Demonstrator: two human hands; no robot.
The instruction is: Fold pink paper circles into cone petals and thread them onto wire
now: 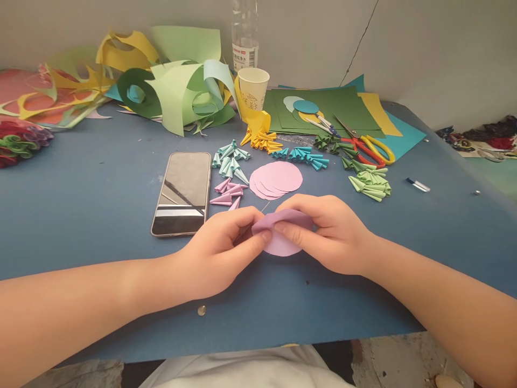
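Observation:
Between my two hands is a lilac paper circle (pixel 285 245), bent along its upper part. My left hand (pixel 220 248) pinches its left edge, with the thumb on the near face. My right hand (pixel 333 234) grips it from the right, thumb pressed near its middle and fingers hidden behind. Just beyond lies a fanned stack of pink paper circles (pixel 278 178). Small rolled purple paper cones (pixel 230 193) lie beyond my left hand, with pale blue cones (pixel 231 160) farther back.
A phone (pixel 183 194) lies at left. Teal cones (pixel 302 156), yellow cones (pixel 262 137) and green cones (pixel 369 182) sit in groups. Scissors (pixel 365 148) rest on dark green sheets (pixel 323 108). A paper cup (pixel 253 86), a bottle (pixel 245 37) and paper scraps (pixel 177 97) stand behind.

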